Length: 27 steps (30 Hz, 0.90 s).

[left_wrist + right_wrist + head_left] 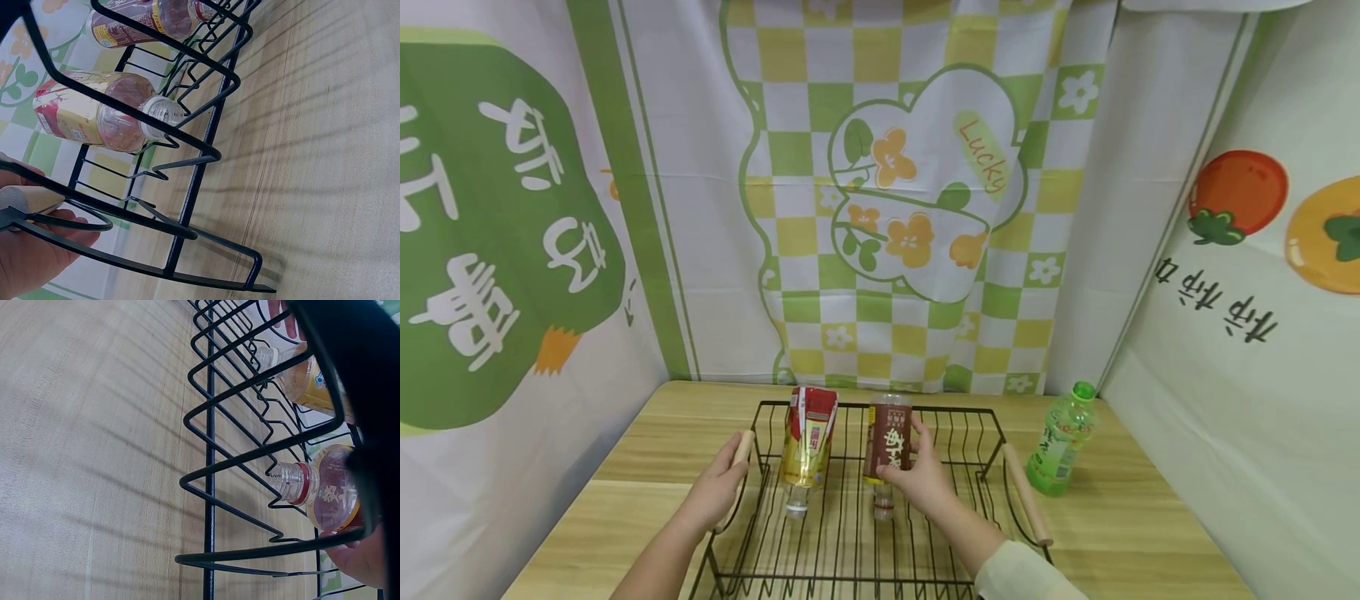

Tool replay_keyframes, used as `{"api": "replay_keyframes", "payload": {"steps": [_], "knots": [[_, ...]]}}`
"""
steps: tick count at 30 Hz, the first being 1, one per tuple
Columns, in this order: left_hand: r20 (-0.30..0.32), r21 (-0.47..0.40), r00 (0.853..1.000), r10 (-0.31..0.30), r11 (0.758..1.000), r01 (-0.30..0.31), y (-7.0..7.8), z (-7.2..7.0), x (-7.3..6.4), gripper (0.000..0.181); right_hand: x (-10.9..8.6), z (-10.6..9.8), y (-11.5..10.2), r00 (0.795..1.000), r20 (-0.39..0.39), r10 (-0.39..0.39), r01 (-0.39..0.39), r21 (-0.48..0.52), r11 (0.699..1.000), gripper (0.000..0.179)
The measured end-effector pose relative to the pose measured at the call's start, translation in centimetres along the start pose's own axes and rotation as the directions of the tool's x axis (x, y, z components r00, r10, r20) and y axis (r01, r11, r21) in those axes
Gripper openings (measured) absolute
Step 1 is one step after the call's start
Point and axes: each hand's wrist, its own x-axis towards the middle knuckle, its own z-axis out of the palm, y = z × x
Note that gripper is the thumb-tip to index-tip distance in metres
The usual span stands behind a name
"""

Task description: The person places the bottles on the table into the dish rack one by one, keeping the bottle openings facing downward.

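Observation:
A black wire rack with wooden handles stands on the table. My left hand grips its left wooden handle; the left wrist view shows the fingers curled beneath that handle. My right hand holds a plastic bottle with a dark red-brown label, thumb on one side and fingers on the other. Its capless neck points down at the rack wires. Left of it, a bottle with a red and yellow label sits neck-down in the rack.
Right of the rack stands an upright green bottle with a green cap. The rack's right wooden handle lies between them. Behind the wooden table hangs a checked cloth, with printed cloths at both sides.

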Motion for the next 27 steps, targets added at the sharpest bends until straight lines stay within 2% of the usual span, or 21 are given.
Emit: {"api": "replay_keyframes", "payload": {"steps": [17,27], "knots": [[0.0,-0.009,1.0,0.008,1.0,-0.008,-0.2,0.1,0.0,0.062,-0.2,0.0,-0.4,1.0,-0.008,0.004,-0.004,0.004,1.0,0.099],[-0.014,0.008,1.0,0.014,1.0,-0.013,0.0,0.0,-0.1,0.061,-0.3,-0.4,-1.0,0.996,-0.082,0.034,-0.036,-0.029,0.999,0.098]]}}
